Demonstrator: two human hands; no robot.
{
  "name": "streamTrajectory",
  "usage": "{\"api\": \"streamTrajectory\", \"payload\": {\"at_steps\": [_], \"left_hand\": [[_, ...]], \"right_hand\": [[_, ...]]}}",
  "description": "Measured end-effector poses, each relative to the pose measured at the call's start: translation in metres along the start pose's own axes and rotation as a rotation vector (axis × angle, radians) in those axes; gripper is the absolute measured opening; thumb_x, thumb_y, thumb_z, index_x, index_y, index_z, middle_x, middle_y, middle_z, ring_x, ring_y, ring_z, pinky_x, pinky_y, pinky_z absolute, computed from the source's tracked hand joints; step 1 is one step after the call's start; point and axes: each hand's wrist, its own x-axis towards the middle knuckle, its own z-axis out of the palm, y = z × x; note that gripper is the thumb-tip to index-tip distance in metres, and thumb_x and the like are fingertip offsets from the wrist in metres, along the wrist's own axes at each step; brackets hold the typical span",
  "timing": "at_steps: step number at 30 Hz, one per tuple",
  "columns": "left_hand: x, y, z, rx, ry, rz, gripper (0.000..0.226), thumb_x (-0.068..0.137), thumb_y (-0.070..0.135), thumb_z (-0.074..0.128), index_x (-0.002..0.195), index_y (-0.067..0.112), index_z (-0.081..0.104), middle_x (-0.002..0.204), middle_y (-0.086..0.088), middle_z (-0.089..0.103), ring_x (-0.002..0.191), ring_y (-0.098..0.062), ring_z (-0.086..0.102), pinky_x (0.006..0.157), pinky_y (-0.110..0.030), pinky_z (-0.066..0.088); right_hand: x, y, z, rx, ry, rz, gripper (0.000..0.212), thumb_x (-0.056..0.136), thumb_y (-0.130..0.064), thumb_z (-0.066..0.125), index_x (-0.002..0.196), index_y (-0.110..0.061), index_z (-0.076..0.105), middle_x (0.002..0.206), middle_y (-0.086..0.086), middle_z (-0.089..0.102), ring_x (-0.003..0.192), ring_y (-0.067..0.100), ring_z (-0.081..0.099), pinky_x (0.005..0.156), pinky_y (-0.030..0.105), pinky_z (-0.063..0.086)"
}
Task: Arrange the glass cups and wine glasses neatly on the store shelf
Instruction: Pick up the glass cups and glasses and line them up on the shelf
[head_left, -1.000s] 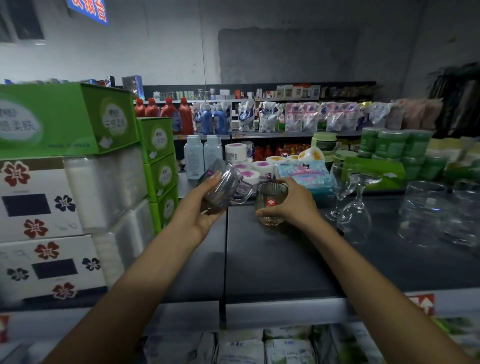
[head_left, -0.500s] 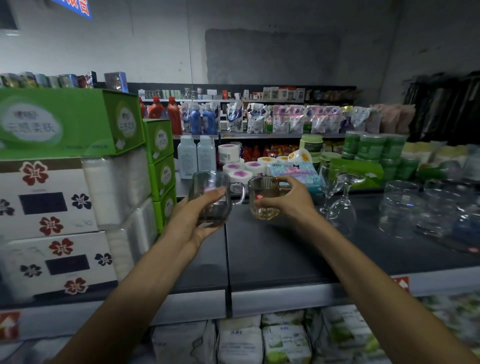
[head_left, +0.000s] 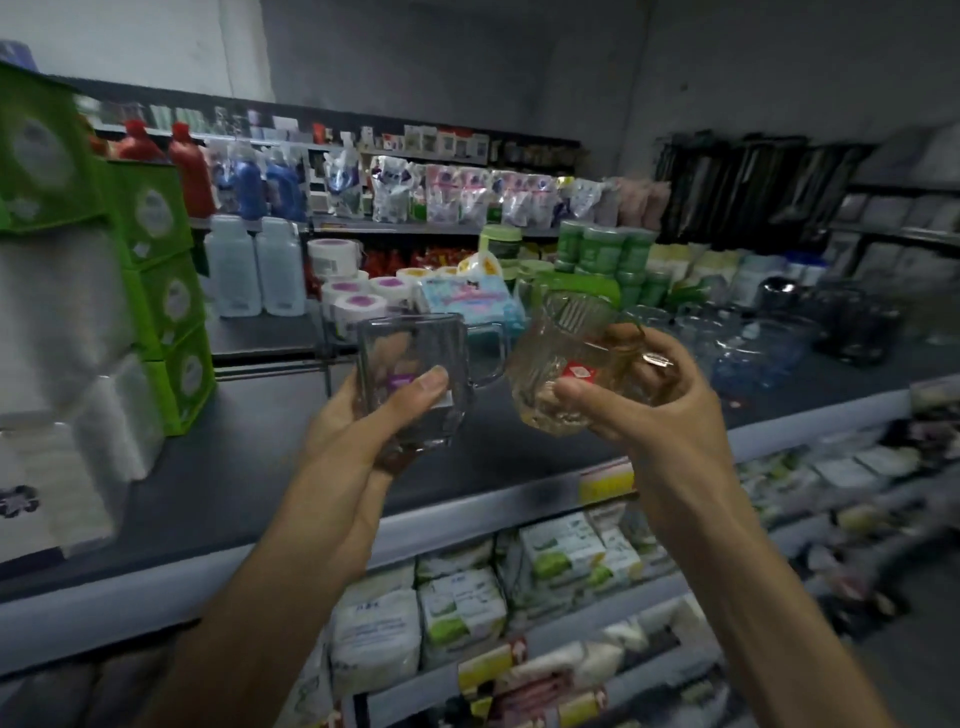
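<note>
I see the dark shelf (head_left: 249, 467) spanning the view. At its left end stands a stack of green boxes (head_left: 166, 301) beside white wrapped packs (head_left: 67, 322). Toward its right end sits a blurred cluster of clear glassware (head_left: 748, 343). Above the shelf's front edge, near the middle, the left hand (head_left: 358, 441) holds a square clear mug (head_left: 410, 374), fingers (head_left: 423, 383) wrapped round its body, handle pointing right. The right hand (head_left: 670, 415) grips a ribbed glass cup (head_left: 566, 343), fingers (head_left: 576, 395) curled round its lower half. The 2 cups are just beside each other, both lifted off the shelf. A small red label (head_left: 577, 372) marks the ribbed cup.
</note>
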Motion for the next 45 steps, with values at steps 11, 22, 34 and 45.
{"api": "streamTrajectory", "payload": {"at_steps": [11,22,34,45], "left_hand": [[-0.018,-0.109,0.170,0.051,-0.256,-0.140,0.086,0.048,0.021,0.097,0.129,0.020,0.067,0.119,0.003,0.077,0.110,-0.014,0.074,0.097,-0.034,0.051],[-0.017,-0.236,0.426,0.062,-0.380,-0.114,0.066,0.056,0.032,0.086,0.120,0.025,0.070,0.110,0.005,0.079,0.105,-0.014,0.075,0.090,-0.030,0.055],[0.023,-0.356,0.618,0.171,-0.417,-0.031,0.072,0.061,0.028,0.092,0.126,0.020,0.063,0.112,0.004,0.078,0.106,-0.017,0.075,0.093,-0.038,0.059],[0.128,-0.461,0.752,0.219,-0.296,0.016,0.080,0.055,0.038,0.090,0.129,0.027,0.063,0.111,0.007,0.077,0.103,-0.013,0.075,0.092,-0.037,0.060]], "right_hand": [[-0.040,-0.011,-0.193,0.108,0.322,0.016,0.104,0.037,-0.046,0.104,0.130,-0.019,0.067,0.117,0.007,0.077,0.108,0.028,0.074,0.099,0.057,0.056],[-0.002,-0.029,-0.446,0.047,0.515,-0.071,0.094,0.039,-0.043,0.103,0.125,-0.024,0.070,0.114,0.008,0.078,0.104,0.027,0.076,0.096,0.050,0.057],[0.091,-0.021,-0.653,0.027,0.561,-0.066,0.096,0.029,-0.052,0.103,0.113,-0.019,0.071,0.109,0.004,0.080,0.101,0.021,0.077,0.090,0.039,0.056],[0.257,0.028,-0.803,0.057,0.444,-0.030,0.075,0.042,-0.039,0.102,0.107,-0.022,0.070,0.107,0.004,0.079,0.098,0.020,0.077,0.079,0.029,0.060]]}}
